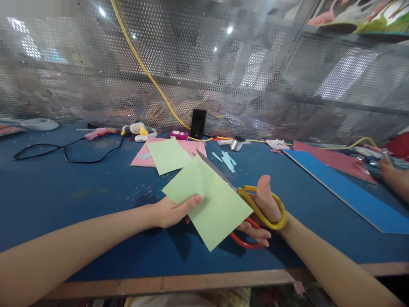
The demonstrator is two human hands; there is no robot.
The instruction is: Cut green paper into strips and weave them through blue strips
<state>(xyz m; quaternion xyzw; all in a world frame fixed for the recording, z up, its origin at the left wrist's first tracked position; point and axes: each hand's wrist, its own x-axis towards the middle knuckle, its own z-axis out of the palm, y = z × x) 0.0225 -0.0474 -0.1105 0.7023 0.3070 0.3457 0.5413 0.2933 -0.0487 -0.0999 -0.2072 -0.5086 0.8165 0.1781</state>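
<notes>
My left hand (174,211) pinches a light green sheet of paper (214,204), thumb on top and fingers underneath. In my right hand (266,204) is a pair of scissors (279,213) with one yellow and one red handle loop, thumb through the yellow one and fingers in the red one. The blades are spread, lying along the upper right edge of the sheet, and the lower blade is partly hidden by it. Behind the held sheet, another light green sheet (168,154) rests on pink sheets (140,160). Pale blue paper strips (228,161) lie right of them.
A black phone (198,123) leans at the back beside a magenta box (179,135) and a wire spool (237,143). A glue gun (100,133) with a black cord lies left. A blue board (348,192) lies right, near another person's hand (394,175). Perforated metal panels (223,76) stand behind.
</notes>
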